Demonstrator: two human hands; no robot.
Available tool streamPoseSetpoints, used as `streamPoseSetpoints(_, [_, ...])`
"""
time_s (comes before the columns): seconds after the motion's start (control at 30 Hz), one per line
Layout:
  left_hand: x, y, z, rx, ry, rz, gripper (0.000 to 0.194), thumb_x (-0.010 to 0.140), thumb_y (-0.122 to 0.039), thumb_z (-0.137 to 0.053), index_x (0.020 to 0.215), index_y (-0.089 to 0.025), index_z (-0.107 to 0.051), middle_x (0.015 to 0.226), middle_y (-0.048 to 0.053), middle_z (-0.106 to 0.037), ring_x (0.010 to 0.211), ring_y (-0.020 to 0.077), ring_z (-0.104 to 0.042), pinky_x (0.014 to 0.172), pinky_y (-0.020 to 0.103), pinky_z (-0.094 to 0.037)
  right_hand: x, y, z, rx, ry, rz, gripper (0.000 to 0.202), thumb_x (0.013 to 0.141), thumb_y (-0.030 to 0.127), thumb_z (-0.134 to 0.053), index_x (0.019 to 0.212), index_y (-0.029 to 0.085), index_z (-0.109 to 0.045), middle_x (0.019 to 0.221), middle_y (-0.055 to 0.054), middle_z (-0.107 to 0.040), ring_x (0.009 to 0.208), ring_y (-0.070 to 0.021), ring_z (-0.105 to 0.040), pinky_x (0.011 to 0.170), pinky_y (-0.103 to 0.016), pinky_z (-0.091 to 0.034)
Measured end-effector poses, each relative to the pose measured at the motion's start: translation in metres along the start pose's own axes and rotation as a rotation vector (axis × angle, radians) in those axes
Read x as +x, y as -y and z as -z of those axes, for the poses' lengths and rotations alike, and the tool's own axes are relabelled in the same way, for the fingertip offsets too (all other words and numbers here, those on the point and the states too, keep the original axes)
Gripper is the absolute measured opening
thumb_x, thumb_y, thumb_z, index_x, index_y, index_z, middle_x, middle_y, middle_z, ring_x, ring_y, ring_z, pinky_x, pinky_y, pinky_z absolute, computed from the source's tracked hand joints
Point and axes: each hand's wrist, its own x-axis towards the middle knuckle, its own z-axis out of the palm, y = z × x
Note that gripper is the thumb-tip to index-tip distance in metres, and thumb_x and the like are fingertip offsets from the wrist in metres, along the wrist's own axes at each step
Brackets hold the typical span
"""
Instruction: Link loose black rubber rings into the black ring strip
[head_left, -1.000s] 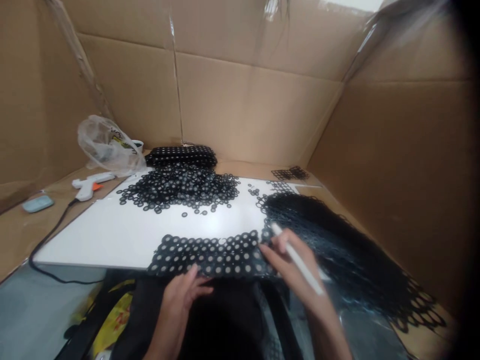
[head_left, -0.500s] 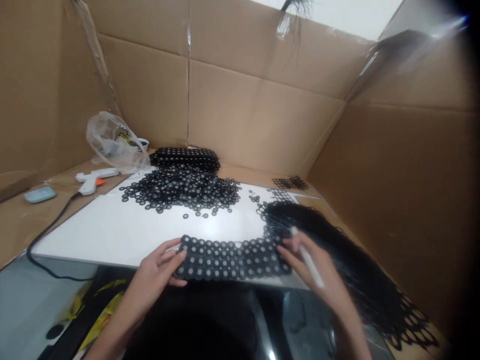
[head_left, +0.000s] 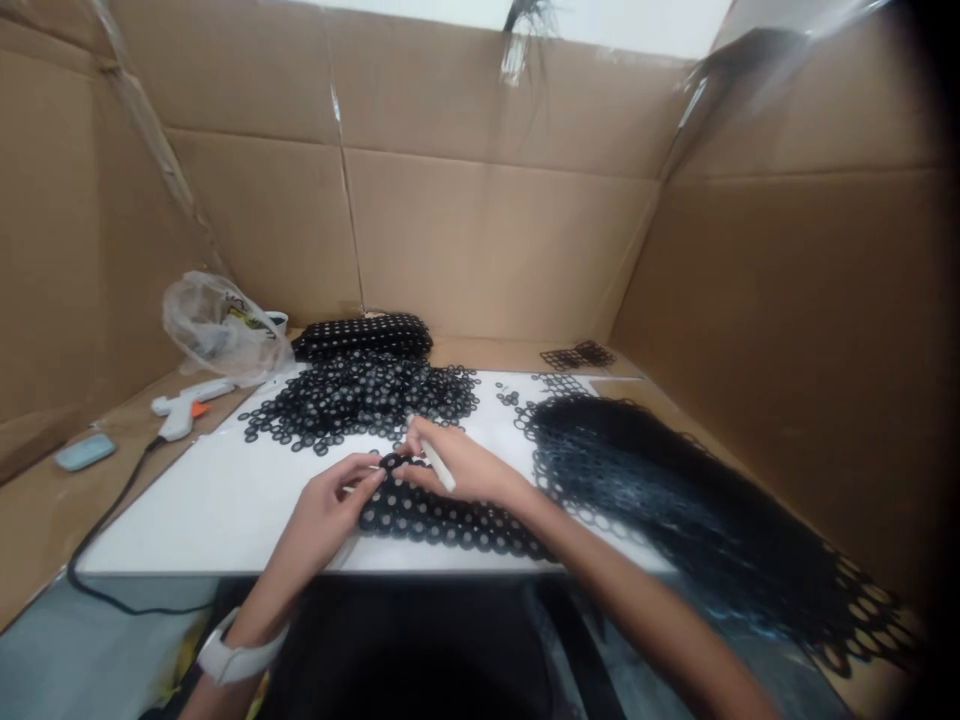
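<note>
My left hand (head_left: 326, 505) pinches the near-left end of the black ring strip (head_left: 450, 518) between thumb and fingers. My right hand (head_left: 457, 465) grips a white pen (head_left: 437, 467), its fingers closed round it and touching the strip's top edge. The strip lies flat on the white board (head_left: 210, 500) on the desk, just before the loose ring pile (head_left: 360, 395), with the dark mesh (head_left: 675, 500) at its right.

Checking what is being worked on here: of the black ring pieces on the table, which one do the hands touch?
The flat strip of joined rings at the white board's near edge. Both the left hand and right hand touch its left end; the loose pile and big mesh lie untouched.
</note>
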Motion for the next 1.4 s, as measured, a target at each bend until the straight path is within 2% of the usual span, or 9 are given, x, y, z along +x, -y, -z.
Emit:
streamPoseSetpoints(0.07, [0.029,-0.003,0.000,0.059,0.009,-0.107,0.041,0.096,-0.057,-0.069,0.115,-0.022,-0.077,0.115,0.007,-0.081,0.105,0.0279,-0.075,0.092,0.036,-0.059,0.020,-0.019,0.004,0.004,-0.040,0.036,0.023,0.096,0.034,-0.068,0.093,0.024,-0.047,0.081,0.003,-0.060,0.068,-0.0166,-0.052,0.067,-0.027,-0.037])
streamPoseSetpoints(0.23, [0.107,-0.018,-0.017,0.136,-0.015,-0.307,0.028,0.099,-0.044,-0.064,0.114,-0.024,-0.076,0.111,0.005,-0.081,0.099,0.0256,-0.076,0.089,0.036,-0.058,0.037,-0.061,0.018,0.170,-0.296,-0.006,0.028,0.088,0.036,-0.073,0.089,0.023,-0.048,0.088,0.002,-0.057,0.078,-0.0181,-0.054,0.074,-0.028,-0.042])
streamPoseSetpoints(0.4, [0.149,-0.023,-0.042,0.112,0.030,-0.477,0.028,0.099,-0.045,-0.066,0.113,-0.026,-0.080,0.118,0.006,-0.078,0.107,0.0270,-0.073,0.098,0.041,-0.057,0.030,-0.100,0.011,0.388,-0.575,-0.133,0.030,0.083,0.035,-0.074,0.086,0.024,-0.046,0.086,0.002,-0.056,0.082,-0.0191,-0.055,0.079,-0.030,-0.045])
streamPoseSetpoints(0.5, [0.152,-0.016,-0.053,0.097,0.070,-0.503,0.030,0.099,-0.048,-0.066,0.115,-0.028,-0.083,0.121,0.006,-0.079,0.114,0.0286,-0.072,0.105,0.044,-0.054,0.025,-0.110,0.005,0.306,-0.619,-0.117,0.026,0.083,0.032,-0.072,0.088,0.024,-0.048,0.088,0.002,-0.058,0.079,-0.0186,-0.055,0.077,-0.029,-0.044])
streamPoseSetpoints(0.67, [0.150,-0.003,-0.063,0.036,0.083,-0.413,0.034,0.096,-0.054,-0.071,0.112,-0.027,-0.084,0.120,0.008,-0.080,0.112,0.0300,-0.073,0.104,0.044,-0.055,0.022,-0.097,0.004,0.071,-0.592,-0.048,0.018,0.092,0.028,-0.063,0.089,0.025,-0.045,0.087,0.002,-0.060,0.075,-0.0183,-0.056,0.074,-0.029,-0.042])
streamPoseSetpoints(0.87, [0.152,-0.002,-0.046,-0.086,0.057,-0.299,0.051,0.103,-0.060,-0.055,0.104,-0.018,-0.083,0.111,0.012,-0.083,0.106,0.0296,-0.077,0.094,0.040,-0.060,0.022,-0.086,-0.002,0.033,-0.543,0.021,0.015,0.096,0.025,-0.058,0.089,0.025,-0.045,0.085,0.001,-0.062,0.073,-0.0172,-0.057,0.074,-0.028,-0.044])
streamPoseSetpoints(1.03, [0.140,-0.014,-0.033,-0.022,0.133,-0.366,0.035,0.096,-0.057,-0.071,0.098,-0.025,-0.086,0.109,0.006,-0.083,0.104,0.0274,-0.076,0.096,0.037,-0.058,0.021,-0.093,-0.002,0.062,-0.627,-0.030,0.020,0.094,0.030,-0.064,0.087,0.024,-0.046,0.085,0.001,-0.059,0.076,-0.0181,-0.055,0.076,-0.028,-0.044])
streamPoseSetpoints(1.23, [0.136,-0.019,-0.042,0.034,-0.061,-0.460,0.035,0.097,-0.053,-0.073,0.120,-0.028,-0.082,0.129,0.007,-0.077,0.117,0.0285,-0.070,0.106,0.044,-0.056,0.024,-0.096,-0.003,0.160,-0.634,-0.094,0.026,0.090,0.032,-0.069,0.084,0.024,-0.046,0.088,0.000,-0.060,0.085,-0.0211,-0.060,0.082,-0.031,-0.045])
streamPoseSetpoints(1.4, [0.136,-0.016,-0.041,0.087,-0.030,-0.526,0.030,0.100,-0.049,-0.070,0.119,-0.029,-0.083,0.123,0.006,-0.079,0.117,0.0281,-0.071,0.108,0.046,-0.056,0.026,-0.089,-0.006,0.178,-0.651,-0.079,0.027,0.091,0.035,-0.069,0.083,0.024,-0.046,0.085,0.000,-0.058,0.088,-0.0226,-0.062,0.083,-0.032,-0.046])
